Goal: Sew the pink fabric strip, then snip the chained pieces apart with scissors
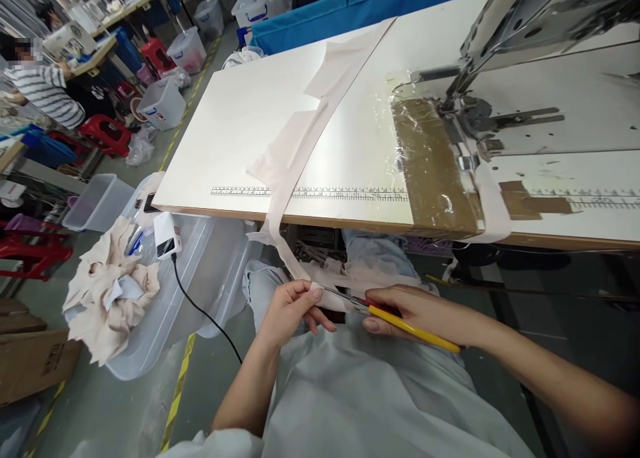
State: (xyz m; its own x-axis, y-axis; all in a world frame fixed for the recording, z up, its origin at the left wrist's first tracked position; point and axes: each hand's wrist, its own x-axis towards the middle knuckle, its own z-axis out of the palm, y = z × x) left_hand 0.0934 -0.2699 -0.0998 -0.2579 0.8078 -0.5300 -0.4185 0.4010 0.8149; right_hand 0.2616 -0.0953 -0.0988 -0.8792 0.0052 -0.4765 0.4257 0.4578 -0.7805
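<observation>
Over my lap, my left hand [297, 306] pinches a pale pink fabric strip [287, 255] between thumb and fingers. My right hand [407, 308] grips scissors [415, 328] with yellow and red handles, their blades pointing left at the strip beside my left fingertips. From my left hand the strip runs up over the table's front edge and across the white tabletop [225, 125], with wider pale pink pieces attached along it. More pale pink fabric [370, 275] lies gathered on my lap, partly hidden behind my hands.
A sewing machine [475, 111] stands on the right of the table, with a light band [493, 201] hanging from it over the edge. At left, a clear plastic bin [195, 278] bears crumpled beige fabric [107, 285] and a white corded device [167, 235]. A co-worker [45, 88] sits far left.
</observation>
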